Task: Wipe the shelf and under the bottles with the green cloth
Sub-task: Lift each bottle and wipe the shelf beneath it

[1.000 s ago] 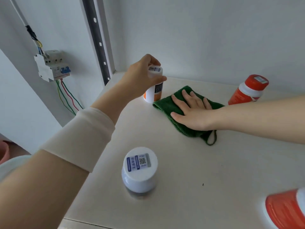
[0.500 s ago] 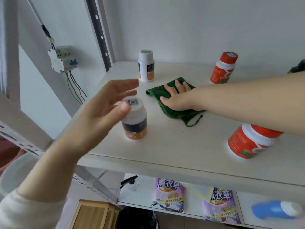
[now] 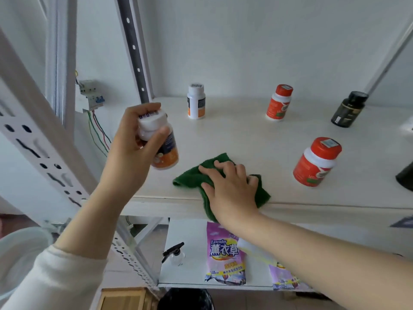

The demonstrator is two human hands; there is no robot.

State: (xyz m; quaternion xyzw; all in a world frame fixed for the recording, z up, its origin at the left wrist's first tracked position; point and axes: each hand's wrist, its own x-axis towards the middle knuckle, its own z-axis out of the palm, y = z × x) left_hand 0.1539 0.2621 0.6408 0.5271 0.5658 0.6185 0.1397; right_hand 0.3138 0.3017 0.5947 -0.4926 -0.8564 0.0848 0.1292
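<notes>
Here, the left hand (image 3: 131, 148) holds a white-capped bottle (image 3: 159, 139) lifted clear of the shelf (image 3: 245, 135) — fingers wrapped round its cap and shoulder, thumb across the front, bottle tilted. Its lower label is orange.

The right hand (image 3: 230, 189) lies flat, fingers spread, palm down on the green cloth (image 3: 190, 179); not clenched round it, only pressing. The cloth sits at the front edge of the shelf, just right of the lifted bottle, with 1 corner hanging over the lip.

4 more bottles stand upright on the shelf:
- white bottle with orange band (image 3: 196, 101), at the back, left of centre
- small red-capped bottle (image 3: 279, 102), at the back, further right
- large red-capped bottle (image 3: 317, 162), nearer the front, right of the cloth, apart from it
- black bottle (image 3: 348, 109), at the back right

On the lower shelf (image 3: 190, 233) — a purple packet (image 3: 224, 253) marked "Lavender", and a clear spray bottle (image 3: 175, 253) with a black trigger beside it. A breaker box (image 3: 92, 95) with coloured wires hangs on the wall at left.
</notes>
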